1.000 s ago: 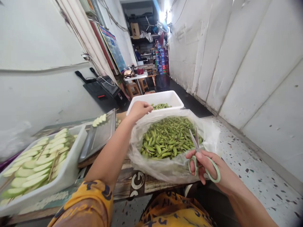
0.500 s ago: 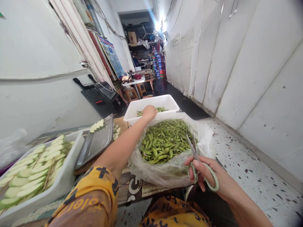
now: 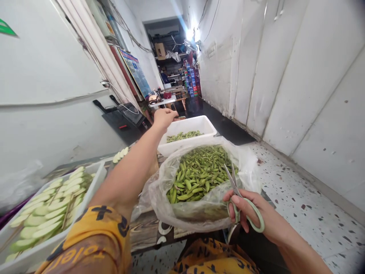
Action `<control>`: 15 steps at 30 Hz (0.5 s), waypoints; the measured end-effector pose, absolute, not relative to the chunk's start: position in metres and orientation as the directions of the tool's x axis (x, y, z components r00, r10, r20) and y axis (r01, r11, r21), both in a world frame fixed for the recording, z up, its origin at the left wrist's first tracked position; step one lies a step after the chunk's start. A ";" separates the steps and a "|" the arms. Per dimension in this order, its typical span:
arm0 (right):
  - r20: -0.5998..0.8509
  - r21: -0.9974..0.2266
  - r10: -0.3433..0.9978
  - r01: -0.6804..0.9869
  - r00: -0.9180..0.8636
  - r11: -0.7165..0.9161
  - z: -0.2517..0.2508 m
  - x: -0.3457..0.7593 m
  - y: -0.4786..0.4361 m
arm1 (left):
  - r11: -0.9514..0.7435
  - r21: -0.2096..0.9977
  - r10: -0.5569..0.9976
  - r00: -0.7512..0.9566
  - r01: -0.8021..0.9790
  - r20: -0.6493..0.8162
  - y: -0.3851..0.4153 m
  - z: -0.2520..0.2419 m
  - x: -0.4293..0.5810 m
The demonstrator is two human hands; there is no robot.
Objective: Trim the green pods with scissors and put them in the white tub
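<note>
My left hand [image 3: 164, 118] is stretched far forward, hovering over the left rim of a white tub [image 3: 207, 124] that has a thin layer of green pods [image 3: 184, 135] in it. I see the hand from the back, with its fingers curled down and whatever is inside them hidden. My right hand [image 3: 256, 219] grips pale-green-handled scissors [image 3: 236, 190], blades slightly apart and pointing up over the near right edge of a clear plastic bag [image 3: 199, 213]. The bag is full of green bean pods [image 3: 199, 171].
A white tray [image 3: 94, 182] of skewered pale green slices [image 3: 48, 207] sits at the left on the wooden table [image 3: 145, 230]. More slices [image 3: 121, 153] lie behind my arm. A black machine [image 3: 125, 114] stands by the left wall. Speckled floor runs along the right wall.
My left hand rose out of the white tub and moved left, above its rim. The bag's near left side has bunched up. My right hand with the scissors stays almost still.
</note>
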State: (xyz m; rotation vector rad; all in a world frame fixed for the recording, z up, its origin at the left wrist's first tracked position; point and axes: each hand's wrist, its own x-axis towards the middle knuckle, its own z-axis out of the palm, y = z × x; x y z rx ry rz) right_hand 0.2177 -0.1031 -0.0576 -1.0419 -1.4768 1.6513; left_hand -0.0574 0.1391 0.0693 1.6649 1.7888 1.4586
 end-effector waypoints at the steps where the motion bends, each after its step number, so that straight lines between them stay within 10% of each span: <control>1: -0.120 -0.992 0.888 0.025 -0.444 -0.122 -0.057 0.218 -0.103 | -0.201 0.853 0.884 -0.287 0.482 0.370 0.136 0.077 -0.055; 7: -0.112 -0.993 0.889 0.033 -0.444 -0.109 -0.055 0.218 -0.103 | -0.298 0.912 0.945 -0.049 0.283 0.325 0.088 0.109 -0.030; 15: -0.139 -0.990 0.883 0.096 -0.448 -0.107 -0.051 0.230 -0.108 | -0.395 0.565 0.762 -0.084 0.725 0.642 -0.037 0.094 -0.080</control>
